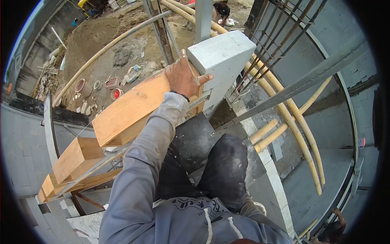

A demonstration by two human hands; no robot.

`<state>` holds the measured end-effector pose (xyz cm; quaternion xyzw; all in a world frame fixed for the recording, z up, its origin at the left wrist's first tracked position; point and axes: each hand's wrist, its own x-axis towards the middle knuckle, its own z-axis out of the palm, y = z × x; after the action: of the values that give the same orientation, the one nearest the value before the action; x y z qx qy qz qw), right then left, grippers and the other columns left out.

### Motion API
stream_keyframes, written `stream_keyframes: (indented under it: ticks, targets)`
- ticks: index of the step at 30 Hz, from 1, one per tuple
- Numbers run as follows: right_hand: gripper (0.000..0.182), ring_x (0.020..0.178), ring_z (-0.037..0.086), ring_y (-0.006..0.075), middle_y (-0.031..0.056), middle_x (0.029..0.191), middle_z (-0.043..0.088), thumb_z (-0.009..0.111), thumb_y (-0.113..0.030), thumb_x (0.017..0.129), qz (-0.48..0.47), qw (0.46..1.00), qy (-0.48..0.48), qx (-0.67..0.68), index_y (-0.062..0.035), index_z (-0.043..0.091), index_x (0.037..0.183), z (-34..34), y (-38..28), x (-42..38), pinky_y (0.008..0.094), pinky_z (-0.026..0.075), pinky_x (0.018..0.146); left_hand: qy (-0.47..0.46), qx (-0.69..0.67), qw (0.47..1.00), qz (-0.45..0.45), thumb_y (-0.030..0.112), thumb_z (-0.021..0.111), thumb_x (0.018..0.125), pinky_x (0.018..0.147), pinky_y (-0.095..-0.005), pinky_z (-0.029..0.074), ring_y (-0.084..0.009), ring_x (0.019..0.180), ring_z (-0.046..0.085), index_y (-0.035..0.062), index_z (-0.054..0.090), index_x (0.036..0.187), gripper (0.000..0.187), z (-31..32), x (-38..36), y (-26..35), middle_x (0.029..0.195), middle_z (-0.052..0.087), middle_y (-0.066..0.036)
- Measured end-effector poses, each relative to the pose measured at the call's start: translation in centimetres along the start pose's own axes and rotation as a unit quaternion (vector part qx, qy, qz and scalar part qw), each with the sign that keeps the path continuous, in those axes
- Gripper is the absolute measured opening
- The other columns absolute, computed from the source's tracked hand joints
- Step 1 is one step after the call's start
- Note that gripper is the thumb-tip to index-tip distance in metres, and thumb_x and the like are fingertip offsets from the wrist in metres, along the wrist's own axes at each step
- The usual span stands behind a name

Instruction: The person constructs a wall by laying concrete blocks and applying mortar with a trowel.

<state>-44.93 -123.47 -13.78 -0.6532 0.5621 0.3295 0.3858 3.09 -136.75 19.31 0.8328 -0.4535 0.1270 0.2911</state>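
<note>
My left hand (185, 76) lies on the end of an orange-brown wooden box-shaped piece (132, 107), right beside a pale grey lightweight concrete block (222, 49). Its thumb stretches right to the near face of the block, and one finger points up along the block's left end. The other fingers are partly hidden; the hand looks open, with nothing gripped. The block sits on top of a narrow column of similar masonry. More wooden pieces (77, 159) continue in a row toward the lower left. My right hand cannot be made out.
Steel reinforcing bars (280, 34) rise right of the block. Bamboo poles (290, 118) and a grey metal beam (304, 81) cross the right side. Below, on the dirt ground, are a bucket (83, 88) and a red crate (112, 83). Another person (222, 10) is at the top.
</note>
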Motion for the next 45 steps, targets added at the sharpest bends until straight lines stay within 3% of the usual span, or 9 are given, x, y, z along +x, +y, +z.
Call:
stream_keyframes:
  ticks: [6, 11, 15, 26, 30, 33, 35, 42, 45]
  targets:
    - [0.039, 0.096, 0.061, 0.0361, 0.0203, 0.099, 0.065, 0.053, -0.034, 0.079, -0.006, 0.996, 0.079, 0.051, -0.0003, 0.066, 0.092, -4.7, 2.6, -2.0, 0.0434, 0.047, 0.077, -0.029, -0.032, 0.999, -0.011, 0.077, 0.069, 0.053, 0.091, -0.0514, 0.032, -0.0361, 0.106, 0.053, -0.0097, 0.031, 0.135, 0.125, -0.4, 0.3, -0.3, 0.110, 0.058, -0.023]
    - [0.038, 0.094, 0.062, 0.0363, 0.0202, 0.097, 0.066, 0.054, -0.034, 0.079, -0.020, 0.981, 0.163, 0.106, 0.0000, 0.066, 0.091, -8.8, 5.3, -4.2, 0.0438, 0.047, 0.076, -0.148, 0.022, 0.988, -0.028, 0.075, 0.068, 0.056, 0.102, -0.0505, 0.022, -0.0292, 0.117, 0.046, -0.0054, 0.029, 0.138, 0.121, -2.2, 1.4, 0.1, 0.119, 0.054, -0.019]
    - [0.037, 0.092, 0.062, 0.0365, 0.0201, 0.096, 0.066, 0.054, -0.033, 0.079, -0.038, 0.966, 0.214, 0.138, 0.0002, 0.066, 0.090, -11.2, 6.0, -5.2, 0.0442, 0.047, 0.074, -0.109, 0.019, 0.994, -0.005, 0.079, 0.067, 0.054, 0.094, -0.0533, 0.027, -0.0349, 0.112, 0.049, -0.0075, 0.036, 0.133, 0.121, -1.6, 1.5, -0.2, 0.115, 0.056, -0.023]
    - [0.035, 0.087, 0.064, 0.0371, 0.0198, 0.092, 0.068, 0.056, -0.032, 0.079, -0.114, 0.933, 0.303, 0.155, 0.0008, 0.066, 0.087, -14.6, 7.3, -2.7, 0.0452, 0.047, 0.070, -0.064, -0.022, 0.998, -0.009, 0.076, 0.069, 0.055, 0.103, -0.0583, 0.018, -0.0370, 0.126, 0.040, -0.0047, 0.024, 0.141, 0.125, -0.2, 0.8, -0.7, 0.131, 0.046, -0.025]
    - [0.031, 0.073, 0.064, 0.0366, 0.0198, 0.077, 0.067, 0.058, -0.028, 0.079, -0.138, 0.905, 0.309, 0.260, 0.0017, 0.064, 0.082, -17.5, 1.8, -7.2, 0.0442, 0.046, 0.063, -0.096, -0.034, 0.995, -0.021, 0.074, 0.068, 0.057, 0.107, -0.0608, 0.012, -0.0366, 0.128, 0.038, -0.0044, 0.022, 0.141, 0.125, -0.4, 1.1, -0.4, 0.134, 0.044, -0.025]
    - [0.024, 0.060, 0.063, 0.0298, 0.0166, 0.064, 0.063, 0.062, -0.021, 0.076, -0.146, 0.888, 0.389, 0.198, 0.0019, 0.062, 0.081, -19.8, -1.5, -9.2, 0.0391, 0.046, 0.056, -0.087, -0.012, 0.996, -0.010, 0.074, 0.068, 0.058, 0.108, -0.0626, 0.009, -0.0358, 0.128, 0.039, -0.0053, 0.021, 0.141, 0.124, -0.6, 1.2, -0.5, 0.132, 0.045, -0.025]
    - [0.022, 0.053, 0.059, 0.0209, 0.0111, 0.059, 0.060, 0.066, -0.018, 0.074, -0.095, 0.875, 0.325, 0.346, 0.0024, 0.061, 0.080, -22.4, -5.7, -13.1, 0.0364, 0.045, 0.050, -0.099, -0.009, 0.995, -0.001, 0.074, 0.068, 0.059, 0.108, -0.0627, 0.007, -0.0359, 0.127, 0.041, -0.0077, 0.022, 0.139, 0.123, -1.0, 1.4, -0.4, 0.131, 0.047, -0.025]
    - [0.020, 0.050, 0.054, 0.0141, 0.0067, 0.064, 0.058, 0.066, -0.015, 0.075, -0.201, 0.820, 0.448, 0.295, 0.0028, 0.060, 0.081, -28.1, -11.7, -17.2, 0.0299, 0.043, 0.047, -0.101, 0.006, 0.995, 0.005, 0.076, 0.065, 0.059, 0.108, -0.0625, 0.006, -0.0360, 0.124, 0.044, -0.0109, 0.024, 0.137, 0.123, -0.6, 1.8, -0.7, 0.127, 0.050, -0.026]
    - [0.019, 0.053, 0.052, 0.0126, 0.0046, 0.067, 0.057, 0.066, -0.015, 0.076, -0.242, 0.790, 0.417, 0.378, 0.0019, 0.060, 0.083, -30.1, -14.1, -18.2, 0.0273, 0.042, 0.049, -0.116, 0.009, 0.993, -0.003, 0.077, 0.064, 0.059, 0.108, -0.0627, 0.005, -0.0362, 0.123, 0.045, -0.0106, 0.024, 0.137, 0.124, -0.8, 1.9, -0.7, 0.125, 0.051, -0.027]
